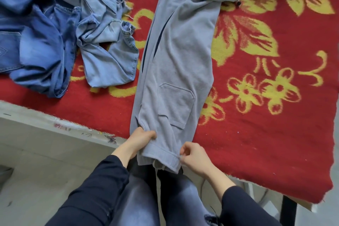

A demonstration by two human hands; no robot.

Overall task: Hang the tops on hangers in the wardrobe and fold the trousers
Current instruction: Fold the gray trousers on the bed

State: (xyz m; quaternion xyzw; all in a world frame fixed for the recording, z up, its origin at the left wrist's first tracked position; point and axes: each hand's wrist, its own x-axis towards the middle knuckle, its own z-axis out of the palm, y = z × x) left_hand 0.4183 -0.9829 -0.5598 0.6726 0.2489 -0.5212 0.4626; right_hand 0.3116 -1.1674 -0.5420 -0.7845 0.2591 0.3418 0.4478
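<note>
Grey sweatpants [179,57] lie lengthwise on the red flowered blanket [266,124], legs folded one on the other, a patch pocket facing up. The waistband end hangs over the near edge. My left hand [141,139] grips the left side of the waistband. My right hand [192,156] pinches its right corner. Left of them lie crumpled dark blue jeans [34,42] and light blue jeans [106,38].
The blanket covers a table whose pale edge [55,124] shows at the lower left. A tiled floor [36,180] lies below. My legs in dark jeans stand against the near edge. A dark table leg [289,211] is at the lower right.
</note>
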